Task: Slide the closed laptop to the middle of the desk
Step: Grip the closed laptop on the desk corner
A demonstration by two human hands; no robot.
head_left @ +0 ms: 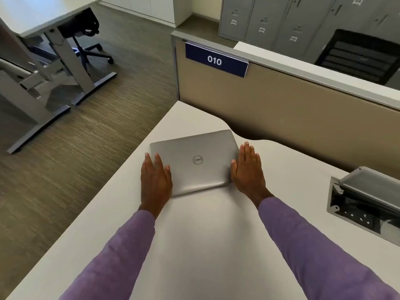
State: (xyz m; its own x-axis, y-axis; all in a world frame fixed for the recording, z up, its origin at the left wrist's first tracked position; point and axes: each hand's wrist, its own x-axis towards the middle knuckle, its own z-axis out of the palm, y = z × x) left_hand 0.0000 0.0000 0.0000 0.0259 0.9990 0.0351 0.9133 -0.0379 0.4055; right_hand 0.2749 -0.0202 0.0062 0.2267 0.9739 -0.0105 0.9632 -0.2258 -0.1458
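Left hand [156, 180]: flat, fingers together, pressed on the left edge of the closed laptop [194, 162]. Right hand [247, 169]: flat against its right edge; whether it presses the lid or the tabletop [216, 234] is unclear. Laptop: near the tabletop's left end, close to the drop. Risk: uneven push swivels it toward that edge. Surface: smooth, white. Room: partition [281, 109] labelled 010, cable box [365, 200], carpeted floor [86, 148].

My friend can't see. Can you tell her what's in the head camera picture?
Two hands, left and right, lie flat against the sides of a closed silver laptop near the left end of a white desk. Behind it stands a tan divider with a sign reading 010.
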